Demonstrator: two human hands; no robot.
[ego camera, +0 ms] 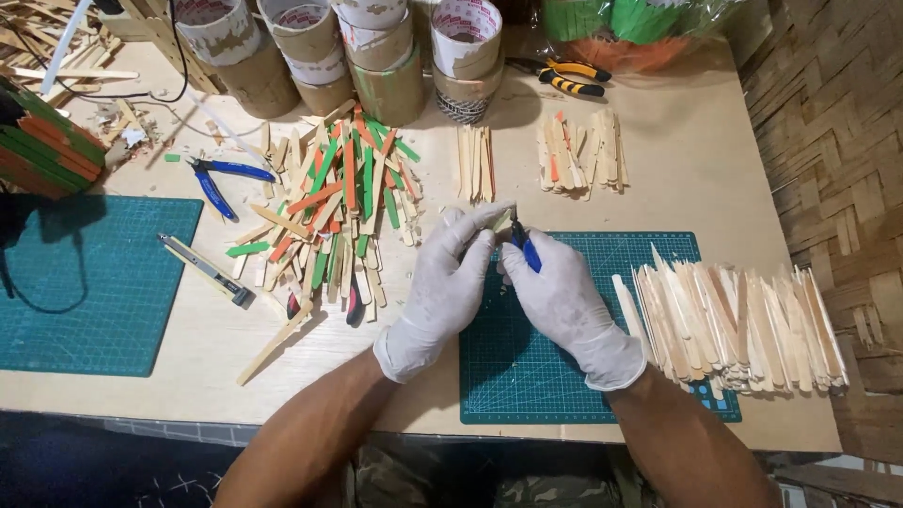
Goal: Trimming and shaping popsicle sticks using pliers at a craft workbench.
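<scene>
My left hand (450,282), in a white glove, pinches a short pale wooden stick (501,218) at its fingertips above the green cutting mat (564,376). My right hand (555,296), also gloved, grips blue-handled cutters (525,246) whose jaws sit at the stick's end. Both hands meet at the mat's upper left corner. A row of pointed, cut wooden sticks (743,329) lies on the mat's right side.
A heap of plain, green and orange sticks (334,212) lies left of my hands. Two small stick bundles (475,162) (580,150), blue pliers (221,181), a utility knife (205,270), tape rolls (376,56), yellow pliers (564,77) and a second mat (85,282) surround them.
</scene>
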